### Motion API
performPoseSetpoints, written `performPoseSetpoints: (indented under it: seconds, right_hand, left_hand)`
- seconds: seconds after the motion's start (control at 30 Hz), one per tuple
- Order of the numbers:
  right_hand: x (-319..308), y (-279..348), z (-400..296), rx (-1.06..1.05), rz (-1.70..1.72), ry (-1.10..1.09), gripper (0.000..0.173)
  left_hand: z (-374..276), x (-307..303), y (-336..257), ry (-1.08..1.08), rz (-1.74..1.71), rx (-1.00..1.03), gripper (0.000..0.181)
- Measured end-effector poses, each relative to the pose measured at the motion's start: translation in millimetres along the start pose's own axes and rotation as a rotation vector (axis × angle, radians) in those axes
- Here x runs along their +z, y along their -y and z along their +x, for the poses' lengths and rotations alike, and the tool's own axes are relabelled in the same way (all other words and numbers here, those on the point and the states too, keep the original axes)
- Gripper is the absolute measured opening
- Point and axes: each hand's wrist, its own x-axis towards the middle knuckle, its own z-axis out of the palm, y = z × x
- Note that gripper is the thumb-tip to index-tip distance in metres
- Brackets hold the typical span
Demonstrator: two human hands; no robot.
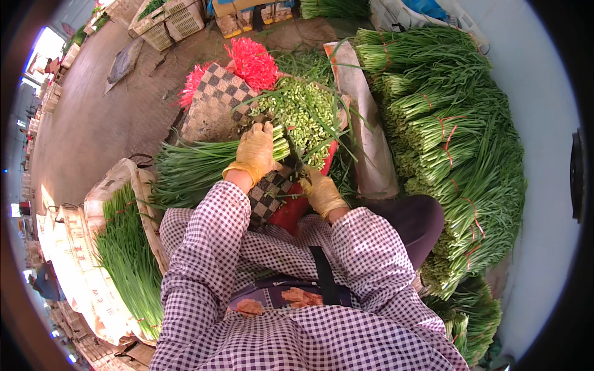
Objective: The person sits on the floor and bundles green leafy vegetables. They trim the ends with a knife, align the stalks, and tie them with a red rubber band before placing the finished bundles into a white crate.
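My left hand (254, 150), in a yellowish glove, presses around a loose bunch of garlic chives (197, 162) near its cut ends. The long green leaves trail off to the left over my knee. In my gloved right hand (322, 190) is a knife (294, 155), its dark blade pointing away from me close beside the stem ends. Beneath lies a checkered mat (269, 195) on something red (294, 211). A heap of short cut stem pieces (304, 104) lies just beyond the blade. The knife's handle is mostly hidden by my fingers.
Tied chive bundles (445, 134) are stacked along the right wall. A pale plastic crate (151, 204) of chives stands at my left. Red plastic twine (253, 62) lies ahead, near a rolled whitish sheet (371, 139). Another crate (178, 25) stands farther off.
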Motion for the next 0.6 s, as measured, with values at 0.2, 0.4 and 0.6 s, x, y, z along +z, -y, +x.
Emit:
performPoseSetpoints:
  seconds: [0.2,0.4,0.6]
  right_hand:
    - [-1.0,-16.4,-14.0,0.162,-0.111,0.036,0.033]
    - [-13.0,7.1,-39.9,-0.028,-0.116,-0.137,0.023]
    - [-16.4,25.1,-50.2,-0.033,-0.133,-0.067,0.022]
  left_hand:
    - [-0.1,13.3,-3.7,-0.064,0.192,0.003,0.109]
    - [17.0,35.9,8.2,-0.121,0.254,-0.015,0.078]
    - [20.0,45.7,15.8,-0.239,0.186,0.09,0.064]
